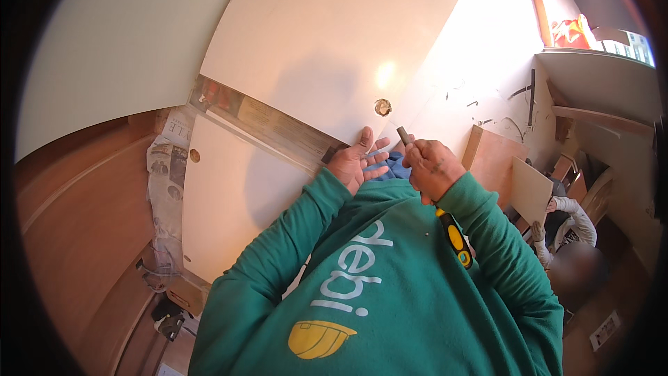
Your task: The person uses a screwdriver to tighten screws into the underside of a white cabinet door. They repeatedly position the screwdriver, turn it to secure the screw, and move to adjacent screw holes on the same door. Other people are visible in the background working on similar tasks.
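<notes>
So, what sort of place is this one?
Probably a carpentry workshop or a room being fitted out: a large pale panel with a round hole, a black-and-yellow tool in the right hand, and a co-worker holding a board.

Black-and-yellow tool handle point(456, 239) angled below the right hand point(433, 166), short grey-brown piece point(404, 136) jutting from that fist, pale flat board point(313, 21), rough round hole point(383, 107) near its edge.

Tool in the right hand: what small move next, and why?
Perhaps bring the tool tip to the round hole in the white panel: the right hand grips it, its tip appears short of the hole, whose inside looks rough.
</notes>
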